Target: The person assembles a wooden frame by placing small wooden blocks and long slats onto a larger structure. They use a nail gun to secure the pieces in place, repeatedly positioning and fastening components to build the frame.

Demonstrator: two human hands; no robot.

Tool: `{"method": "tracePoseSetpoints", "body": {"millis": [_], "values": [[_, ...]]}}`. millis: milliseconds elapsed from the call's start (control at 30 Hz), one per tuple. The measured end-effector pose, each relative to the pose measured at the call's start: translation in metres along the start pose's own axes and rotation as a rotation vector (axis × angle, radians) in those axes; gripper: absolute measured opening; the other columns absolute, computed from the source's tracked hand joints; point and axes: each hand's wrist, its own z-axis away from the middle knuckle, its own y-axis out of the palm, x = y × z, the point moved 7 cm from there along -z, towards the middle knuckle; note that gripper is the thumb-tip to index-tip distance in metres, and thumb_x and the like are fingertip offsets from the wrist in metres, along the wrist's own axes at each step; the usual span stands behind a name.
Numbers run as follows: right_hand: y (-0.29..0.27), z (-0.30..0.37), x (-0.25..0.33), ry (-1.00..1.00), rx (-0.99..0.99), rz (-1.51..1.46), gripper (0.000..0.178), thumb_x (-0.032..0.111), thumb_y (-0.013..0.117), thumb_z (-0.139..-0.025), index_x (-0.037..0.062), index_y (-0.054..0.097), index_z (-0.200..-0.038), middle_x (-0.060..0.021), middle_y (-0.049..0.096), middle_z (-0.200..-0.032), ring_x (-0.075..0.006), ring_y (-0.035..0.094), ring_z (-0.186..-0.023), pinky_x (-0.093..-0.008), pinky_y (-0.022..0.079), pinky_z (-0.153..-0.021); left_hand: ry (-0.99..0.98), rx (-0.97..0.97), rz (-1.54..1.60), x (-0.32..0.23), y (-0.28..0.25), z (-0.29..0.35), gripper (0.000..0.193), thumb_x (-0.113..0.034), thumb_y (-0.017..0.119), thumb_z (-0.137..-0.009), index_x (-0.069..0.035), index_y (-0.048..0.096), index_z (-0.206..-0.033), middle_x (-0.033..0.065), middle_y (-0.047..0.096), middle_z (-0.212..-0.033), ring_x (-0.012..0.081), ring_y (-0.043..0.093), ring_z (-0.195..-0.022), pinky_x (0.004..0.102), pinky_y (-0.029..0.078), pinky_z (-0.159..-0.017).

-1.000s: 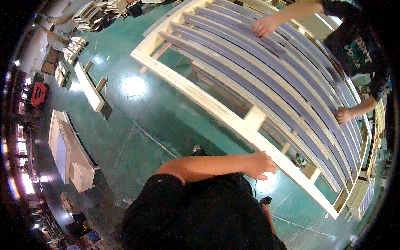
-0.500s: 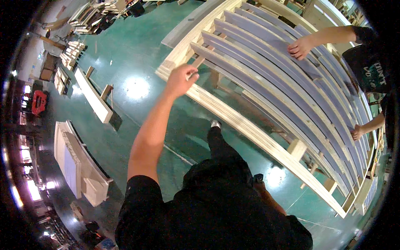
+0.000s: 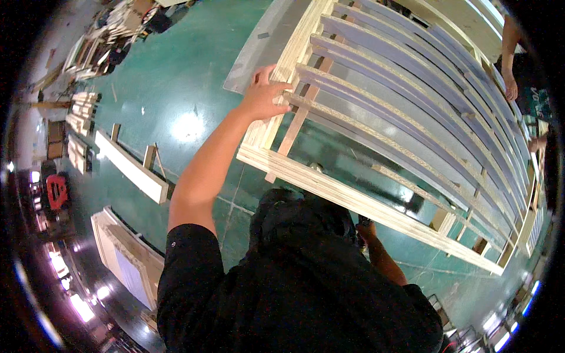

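A large timber frame with a pale layered beam (image 3: 353, 197) along its near side lies in front of me. Long grey-faced slats (image 3: 400, 97) run across it, side by side. My left hand (image 3: 263, 99) reaches over the left side beam (image 3: 297, 44), thumb and forefinger on either side of the nearest slat's end (image 3: 312, 105). Under the slat ends runs a narrow brown strip (image 3: 291, 135). Low at my right side, my right hand (image 3: 368, 232) is closed around a dark tool (image 3: 364, 221); my body hides most of it, so its kind is unclear.
At the far right, a co-worker's hand (image 3: 510, 87) hangs by the frame. A white board (image 3: 132, 167) rests on supports to the left, with a panel assembly (image 3: 126, 259) nearer me. Scrap wood (image 3: 109, 38) is piled at the back left. The green floor (image 3: 194, 88) is shiny.
My left hand has moved from the frame's near corner to the nearest slat's end. My view has shifted, and I stand closer to the near beam. The co-worker's hands have come off the slats' middle.
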Motion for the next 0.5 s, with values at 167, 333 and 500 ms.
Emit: {"method": "tracePoseSetpoints", "body": {"millis": [167, 333, 500], "values": [[0.063, 0.036, 0.016, 0.047, -0.060, -0.286, 0.018, 0.009, 0.073, -0.075, 0.0012, 0.060, -0.084, -0.0088, 0.058, -0.063, -0.0216, 0.058, -0.052, -0.0415, 0.047, -0.048, 0.152, 0.012, 0.093, 0.015, 0.003, -0.016, 0.037, -0.033, 0.085, -0.077, -0.027, 0.078, -0.113, 0.0175, 0.023, -0.164, 0.0506, 0.013, -0.151, 0.0573, 0.027, -0.122], [0.142, 0.069, -0.008, 0.138, -0.136, -0.381, 0.023, 0.014, 0.080, -0.078, 0.0009, 0.063, -0.087, -0.0095, 0.061, -0.066, -0.0228, 0.059, -0.054, -0.0421, 0.046, -0.050, 0.275, -0.004, 0.326, 0.027, 0.020, -0.029, 0.025, -0.028, 0.082, -0.079, -0.021, 0.080, -0.103, 0.0210, 0.025, -0.162, 0.0522, 0.023, -0.147, 0.0566, 0.027, -0.122], [0.233, 0.148, 0.056, 0.146, -0.387, 0.062, 0.024, 0.013, 0.080, -0.076, -0.0021, 0.066, -0.088, -0.0127, 0.066, -0.070, -0.0262, 0.066, -0.059, -0.0433, 0.052, -0.057, 0.330, -0.084, 0.415, 0.030, 0.024, -0.030, 0.019, -0.025, 0.080, -0.080, -0.016, 0.079, -0.096, 0.0251, 0.027, -0.160, 0.0504, 0.032, -0.143, 0.0552, 0.030, -0.120]]}}
